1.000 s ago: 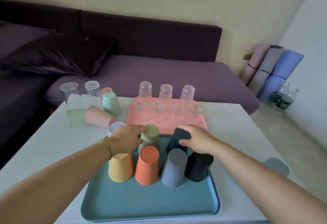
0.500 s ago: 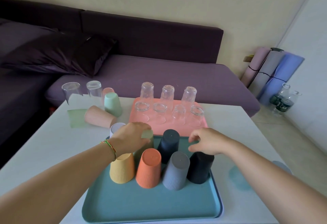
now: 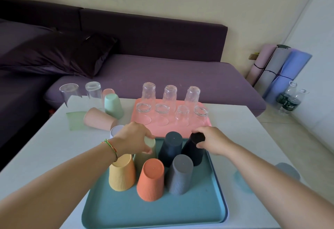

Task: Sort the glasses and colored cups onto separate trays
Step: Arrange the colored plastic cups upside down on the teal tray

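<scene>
Nearest, upturned yellow (image 3: pixel 122 172), orange (image 3: pixel 151 180) and grey (image 3: pixel 179 174) cups stand on the teal tray (image 3: pixel 153 214). Just beyond them, the left hand (image 3: pixel 132 138) is clamped on a sage-green cup (image 3: pixel 147 152), the right hand (image 3: pixel 210 141) on a black cup (image 3: pixel 193 149). Farther off, glasses (image 3: pixel 161 114) fill the pink tray (image 3: pixel 180 126).

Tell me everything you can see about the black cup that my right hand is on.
The black cup is matte, plastic-looking and upside down, its flat base up. It tapers toward the base and leans left, so it is tilted rather than flat. It sits at the far right corner of the teal tray, beside the navy cup and behind the grey cup. The right hand grips its base.
</scene>
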